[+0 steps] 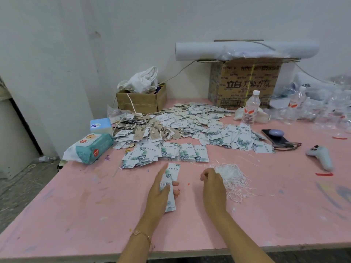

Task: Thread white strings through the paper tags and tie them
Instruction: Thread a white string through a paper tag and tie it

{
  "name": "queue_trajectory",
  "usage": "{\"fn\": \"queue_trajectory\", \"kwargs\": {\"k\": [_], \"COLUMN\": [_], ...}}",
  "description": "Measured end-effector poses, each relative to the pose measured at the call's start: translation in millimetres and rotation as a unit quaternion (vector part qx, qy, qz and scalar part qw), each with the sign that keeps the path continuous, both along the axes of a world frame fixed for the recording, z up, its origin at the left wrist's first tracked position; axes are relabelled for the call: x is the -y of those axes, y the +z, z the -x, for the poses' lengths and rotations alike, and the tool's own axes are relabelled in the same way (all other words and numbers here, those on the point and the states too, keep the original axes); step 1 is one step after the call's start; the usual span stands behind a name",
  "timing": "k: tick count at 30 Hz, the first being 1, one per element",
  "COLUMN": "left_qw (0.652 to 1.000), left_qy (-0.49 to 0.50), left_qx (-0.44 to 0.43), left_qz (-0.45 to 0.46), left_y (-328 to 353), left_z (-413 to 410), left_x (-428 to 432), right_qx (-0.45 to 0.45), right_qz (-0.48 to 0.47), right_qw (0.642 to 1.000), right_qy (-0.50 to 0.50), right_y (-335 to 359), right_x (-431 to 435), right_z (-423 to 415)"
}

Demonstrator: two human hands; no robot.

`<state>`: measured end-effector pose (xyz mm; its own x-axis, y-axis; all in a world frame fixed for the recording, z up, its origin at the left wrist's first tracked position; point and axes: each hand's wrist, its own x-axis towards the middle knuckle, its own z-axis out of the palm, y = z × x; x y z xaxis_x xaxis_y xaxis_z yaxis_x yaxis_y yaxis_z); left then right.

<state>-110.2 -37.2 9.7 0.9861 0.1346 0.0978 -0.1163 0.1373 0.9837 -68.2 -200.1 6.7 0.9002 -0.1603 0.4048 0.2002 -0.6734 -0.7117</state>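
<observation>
Head view. Hands: two, both over the pink table (76, 205). The left hand (158, 192) comes in from the lower edge with the forearm angled up and right. Its index finger is straight and pointing away, its thumb lies across the front of the held tags (171, 202), and its other fingertips show from behind their right edge, so it grips them. Held tags: at least two long, narrow white paper cards, overlapped lengthwise, printed with green leaves and dark characters. One thin gold-coloured bracelet (142, 233) is on the left wrist. The right hand (213, 186) is seen back up, fingers curled and tips drawn together at the left edge of the string heap (232, 177). I cannot tell whether a string is pinched. String heap: one loose tangle of short, thin white strings, too many to count, with strays spread around it. Loose tags: uncounted, lying in a wide drift (190, 118) across the middle of the table, with a row of fanned stacks (171, 151) just beyond the hands. Tags at the left of the drift look brownish, with strings attached. Cardboard boxes: two. The small box (140, 101) holds crumpled white cloth; the large box (247, 82) is printed and carries one white roll (247, 50) on top. Clear plastic water bottles: two, the near bottle (250, 109) and the far bottle (296, 103), both upright. One soft pack of wipes (91, 147), one pale blue tissue box (100, 125), one dark phone (273, 136) and one grey handheld controller (321, 156).
</observation>
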Motion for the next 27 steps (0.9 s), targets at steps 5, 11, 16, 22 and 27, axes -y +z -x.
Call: {"fn": "queue_trajectory", "kwargs": {"k": [5,11,16,22,27], "left_qw": [0.999,0.999,1.000,0.998,0.996], "left_qy": [-0.009,-0.001,0.006,-0.009,0.003], "left_qx": [0.004,0.006,-0.013,0.000,-0.001], "left_qz": [-0.036,-0.041,-0.025,-0.063,-0.093], "left_y": [-0.3,-3.8,-2.1,-0.8,-5.6], "left_z": [1.1,1.2,-3.6,-5.2,-3.6], "left_x": [0.7,0.9,-0.4,-2.2,-2.2], "right_qx": [0.076,0.047,-0.035,-0.032,-0.029], "right_qz": [-0.160,-0.275,-0.192,-0.204,-0.238], "right_qw": [0.982,0.954,0.963,0.954,0.947], "right_qy": [0.058,0.106,0.187,0.217,0.215], "right_y": [8.3,29.2,23.0,5.0,6.0], "right_x": [-0.2,-5.5,-15.0,-30.2,-26.9], "right_z": [2.2,-7.1,-1.1,12.8,14.9]}}
